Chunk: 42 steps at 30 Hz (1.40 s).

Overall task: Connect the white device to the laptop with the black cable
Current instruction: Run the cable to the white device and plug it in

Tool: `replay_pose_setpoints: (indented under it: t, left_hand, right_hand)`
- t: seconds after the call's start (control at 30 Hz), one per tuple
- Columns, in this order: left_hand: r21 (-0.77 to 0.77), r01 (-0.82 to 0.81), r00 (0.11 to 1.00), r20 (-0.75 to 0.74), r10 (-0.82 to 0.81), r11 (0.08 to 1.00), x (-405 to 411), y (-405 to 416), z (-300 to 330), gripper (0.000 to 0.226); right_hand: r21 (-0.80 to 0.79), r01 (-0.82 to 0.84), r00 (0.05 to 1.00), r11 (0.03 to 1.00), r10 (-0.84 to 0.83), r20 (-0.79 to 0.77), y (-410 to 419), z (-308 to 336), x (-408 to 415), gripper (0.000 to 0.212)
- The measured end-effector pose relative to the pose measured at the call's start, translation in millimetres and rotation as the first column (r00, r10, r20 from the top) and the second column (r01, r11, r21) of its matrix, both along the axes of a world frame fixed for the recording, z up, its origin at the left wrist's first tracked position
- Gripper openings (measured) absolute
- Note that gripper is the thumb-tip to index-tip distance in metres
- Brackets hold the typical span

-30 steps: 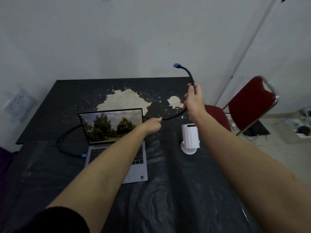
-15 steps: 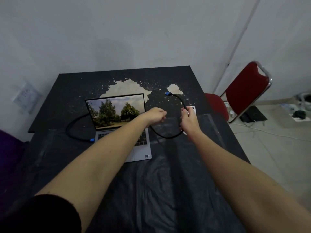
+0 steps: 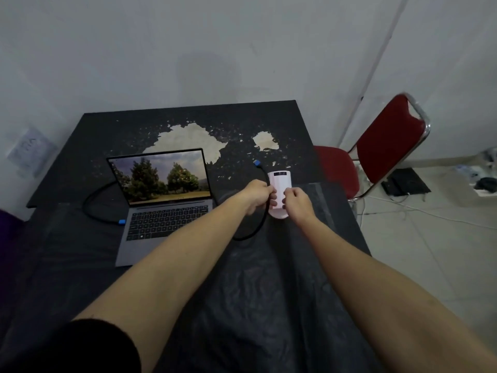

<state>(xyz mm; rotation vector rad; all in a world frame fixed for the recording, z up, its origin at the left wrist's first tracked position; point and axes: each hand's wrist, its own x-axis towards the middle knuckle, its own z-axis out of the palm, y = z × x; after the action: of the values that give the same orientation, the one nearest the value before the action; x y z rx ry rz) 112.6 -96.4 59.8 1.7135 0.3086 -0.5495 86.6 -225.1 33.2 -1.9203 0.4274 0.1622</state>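
Note:
An open grey laptop with trees on its screen sits left of centre on the black table. A white device stands upright to its right. The black cable has one blue plug at the laptop's left side, runs behind the screen, loops below my hands and ends in a free blue plug just left of the device's top. My left hand is closed on the cable beside the device. My right hand grips the device's lower part.
The table's far half has pale patches where the surface has peeled. A red chair with a metal frame stands off the table's right side. Wires and a black item lie on the tiled floor at the right. A wall backs the table.
My right hand let go of the raised cable and came down onto the white device. My left hand moved right with the cable, and the free blue plug dropped to beside the device.

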Motion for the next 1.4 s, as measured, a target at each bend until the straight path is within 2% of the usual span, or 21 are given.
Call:
replay_pose_setpoints:
  t: [0.17, 0.23, 0.37, 0.43, 0.5, 0.57, 0.63, 0.7, 0.73, 0.83, 0.93, 1.07, 1.27, 1.4]
  left_hand:
    - [-0.107, 0.229, 0.968, -0.082, -0.239, 0.967, -19.6, -25.6, -26.5, 0.023]
    - [-0.122, 0.268, 0.956, -0.092, -0.28, 0.956, -26.7, -34.1, -38.7, 0.023]
    - [-0.107, 0.304, 0.943, -0.106, -0.315, 0.947, -29.7, -32.1, -49.1, 0.014]
    - [-0.051, 0.334, 0.921, -0.194, -0.338, 0.941, -23.8, -20.2, -50.5, 0.012]
    - [0.057, 0.311, 0.922, -0.259, -0.287, 0.949, -13.3, -6.4, -53.7, 0.014]
    - [0.188, 0.2, 0.963, -0.216, -0.158, 0.962, -0.6, 2.8, -60.1, 0.012]
    - [0.239, 0.055, 0.989, -0.146, -0.02, 0.969, 14.3, 4.2, -67.1, 0.012]
    - [0.215, -0.033, 0.992, -0.113, 0.058, 0.976, 28.2, -1.2, -75.4, 0.015]
    - [0.203, -0.055, 0.991, -0.105, 0.078, 0.978, 34.5, -5.8, -79.0, 0.024]
    - [0.213, -0.082, 0.993, -0.069, 0.099, 0.974, 50.3, -23.5, -87.6, 0.048]
    - [0.226, -0.099, 0.991, -0.062, 0.115, 0.969, 62.5, -37.4, -96.3, 0.062]
    - [0.251, -0.115, 0.989, -0.063, 0.135, 0.961, 74.4, -46.9, -113.9, 0.07]
    - [0.171, -0.172, 0.983, -0.037, 0.181, 0.97, 93.5, -48.6, -126.3, 0.073]
    - [0.116, -0.184, 0.974, -0.111, 0.197, 0.976, 108.5, -45.2, -122.5, 0.072]
  right_hand:
    - [0.34, 0.021, 0.98, 0.94, 0.048, -0.192, -19.7, 0.3, 33.7, 0.037]
    - [0.433, 0.065, 0.968, 0.899, 0.048, -0.246, -22.2, -6.4, 39.7, 0.033]
    - [0.565, 0.126, 0.965, 0.815, 0.032, -0.261, -27.5, -18.7, 37.8, 0.026]
    - [0.578, 0.1, 0.961, 0.81, 0.071, -0.266, -34.1, -29.2, 35.5, 0.026]
    - [0.599, 0.079, 0.96, 0.797, 0.102, -0.263, -40.7, -39.2, 31.0, 0.024]
    - [0.633, 0.082, 0.957, 0.77, 0.116, -0.266, -46.8, -47.8, 26.8, 0.024]
    - [0.675, 0.111, 0.952, 0.73, 0.117, -0.283, -52.6, -56.7, 24.9, 0.026]
    - [0.699, 0.136, 0.944, 0.702, 0.122, -0.306, -56.9, -64.4, 24.7, 0.032]
    - [0.699, 0.136, 0.943, 0.702, 0.124, -0.309, -58.3, -67.4, 25.2, 0.034]
    - [0.679, 0.099, 0.949, 0.727, 0.136, -0.283, -60.8, -79.3, 27.6, 0.031]
    - [0.673, 0.066, 0.96, 0.737, 0.137, -0.244, -62.0, -93.6, 29.2, 0.026]
    - [0.66, 0.057, 0.959, 0.749, 0.142, -0.244, -67.4, -109.6, 29.0, 0.024]
    - [0.627, 0.007, 0.965, 0.779, 0.159, -0.208, -67.9, -114.4, 32.7, 0.019]
    - [0.589, -0.041, 0.969, 0.807, 0.175, -0.172, -64.9, -113.9, 38.3, 0.019]
